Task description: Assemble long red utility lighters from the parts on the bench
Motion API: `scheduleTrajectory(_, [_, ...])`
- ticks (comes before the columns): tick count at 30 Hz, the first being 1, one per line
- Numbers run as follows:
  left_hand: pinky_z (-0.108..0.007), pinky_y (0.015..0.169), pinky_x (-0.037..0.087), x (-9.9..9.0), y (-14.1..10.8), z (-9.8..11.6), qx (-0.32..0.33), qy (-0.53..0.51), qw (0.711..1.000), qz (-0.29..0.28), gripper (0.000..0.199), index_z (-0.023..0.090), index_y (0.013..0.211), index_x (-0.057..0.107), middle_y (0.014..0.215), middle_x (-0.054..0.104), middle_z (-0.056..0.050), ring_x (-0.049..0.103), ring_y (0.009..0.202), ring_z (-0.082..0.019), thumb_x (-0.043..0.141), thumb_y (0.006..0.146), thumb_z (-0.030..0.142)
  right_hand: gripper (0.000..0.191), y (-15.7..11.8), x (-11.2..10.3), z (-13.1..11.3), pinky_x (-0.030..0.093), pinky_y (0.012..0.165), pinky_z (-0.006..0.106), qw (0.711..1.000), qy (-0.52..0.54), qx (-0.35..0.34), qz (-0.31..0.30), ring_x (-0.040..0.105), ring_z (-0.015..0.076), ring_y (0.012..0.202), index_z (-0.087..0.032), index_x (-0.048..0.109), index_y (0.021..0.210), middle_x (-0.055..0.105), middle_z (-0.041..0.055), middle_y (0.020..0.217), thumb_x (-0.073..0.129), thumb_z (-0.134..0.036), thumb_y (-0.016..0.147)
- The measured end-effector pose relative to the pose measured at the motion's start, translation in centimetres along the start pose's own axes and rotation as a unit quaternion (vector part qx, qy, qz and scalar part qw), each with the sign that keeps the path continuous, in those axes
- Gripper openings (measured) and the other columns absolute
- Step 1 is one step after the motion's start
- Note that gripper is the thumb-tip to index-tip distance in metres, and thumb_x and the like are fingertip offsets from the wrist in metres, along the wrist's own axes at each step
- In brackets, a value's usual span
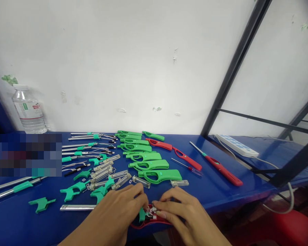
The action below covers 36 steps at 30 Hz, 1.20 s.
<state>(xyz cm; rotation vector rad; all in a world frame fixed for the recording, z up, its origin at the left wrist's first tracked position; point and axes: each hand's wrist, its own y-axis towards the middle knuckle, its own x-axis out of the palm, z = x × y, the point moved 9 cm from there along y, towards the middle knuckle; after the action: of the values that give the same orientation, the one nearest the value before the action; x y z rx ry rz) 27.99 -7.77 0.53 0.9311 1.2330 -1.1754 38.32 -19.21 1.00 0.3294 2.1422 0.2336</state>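
An opened red lighter casing (150, 223) lies at the table's front edge between my hands, with white wires and a green trigger piece (142, 214) inside. My left hand (127, 208) is closed around the casing's left end, beside the trigger piece; a silver tube (77, 207) sticks out to the left of that hand. Over the casing's right part is my right hand (181, 212), its thumb and fingertips together at a small whitish part (153, 209) near the wires.
Green casings (166, 175), red casings (187, 159), clear fuel tanks (141, 181), green triggers (42, 204) and wired metal tubes lie on the blue table (210, 194). A screwdriver (195, 171) and red lighter (223, 171) are right. A bottle (29, 111) and power strip (237, 145) stand farther back.
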Motion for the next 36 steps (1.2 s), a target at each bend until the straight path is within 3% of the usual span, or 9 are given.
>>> scheduleTrajectory(7, [-0.031, 0.088, 0.057, -0.1, 0.0, 0.0, -0.004, -0.009, 1.000, 0.004, 0.070, 0.032, 0.132, 0.069, 0.133, 0.075, -0.003, 0.075, 0.117, -0.025, 0.053, 0.079, -0.011, 0.029, 0.1, 0.0, 0.1, 0.054, 0.097, 0.026, 1.000, 0.006, 0.000, 0.001, 0.075, 0.0173, 0.109, -0.033, 0.084, 0.133, 0.080, -0.0007, 0.120, 0.063, -0.025, 0.116])
scheduleTrajectory(11, [-0.036, 0.086, 0.058, 0.4, 0.2, -0.2, -0.003, -0.018, 1.000, -0.010, 0.062, 0.030, 0.119, 0.072, 0.127, 0.076, -0.003, 0.077, 0.110, -0.026, 0.054, 0.079, -0.012, 0.027, 0.1, -0.1, 0.1, 0.054, 0.096, 0.025, 1.000, 0.007, -0.005, 0.011, 0.075, 0.0168, 0.109, -0.032, 0.086, 0.129, 0.080, -0.0005, 0.119, 0.064, -0.025, 0.116])
scheduleTrajectory(17, [-0.035, 0.082, 0.058, 0.5, -0.1, -0.2, 0.000, -0.023, 1.000, 0.002, 0.056, 0.031, 0.117, 0.074, 0.128, 0.076, -0.002, 0.076, 0.112, -0.026, 0.055, 0.083, -0.009, 0.027, 0.1, -0.1, 0.0, 0.055, 0.095, 0.025, 1.000, 0.007, -0.011, 0.016, 0.076, 0.0169, 0.107, -0.032, 0.086, 0.130, 0.081, -0.0003, 0.118, 0.064, -0.025, 0.115])
scheduleTrajectory(24, [-0.038, 0.096, 0.061, -2.0, -1.2, 1.4, 0.013, -0.031, 0.998, 0.057, 0.037, 0.029, 0.115, 0.075, 0.123, 0.077, -0.003, 0.074, 0.117, -0.028, 0.053, 0.100, 0.004, 0.028, 0.0, 0.1, 0.4, 0.055, 0.098, 0.026, 1.000, 0.008, -0.003, 0.008, 0.075, 0.0174, 0.111, -0.033, 0.085, 0.133, 0.080, 0.0003, 0.122, 0.063, -0.027, 0.116])
scheduleTrajectory(30, [-0.040, 0.096, 0.062, -1.2, -0.5, 1.6, -0.018, -0.052, 0.997, -0.047, 0.042, 0.032, 0.127, 0.075, 0.131, 0.072, -0.004, 0.073, 0.124, -0.028, 0.053, 0.105, 0.003, 0.028, -0.1, 0.1, 0.5, 0.055, 0.099, 0.026, 1.000, -0.004, -0.008, 0.015, 0.076, 0.0174, 0.112, -0.033, 0.084, 0.133, 0.081, -0.0006, 0.124, 0.063, -0.026, 0.116])
scheduleTrajectory(36, [-0.033, 0.088, 0.058, -1.2, -0.7, 1.7, -0.007, -0.073, 0.997, -0.036, 0.041, 0.031, 0.116, 0.078, 0.130, 0.072, -0.004, 0.072, 0.121, -0.026, 0.051, 0.106, 0.003, 0.029, -0.2, 0.3, 0.4, 0.057, 0.098, 0.028, 1.000, -0.009, -0.005, 0.016, 0.077, 0.0185, 0.111, -0.032, 0.084, 0.133, 0.082, -0.0008, 0.123, 0.062, -0.024, 0.116])
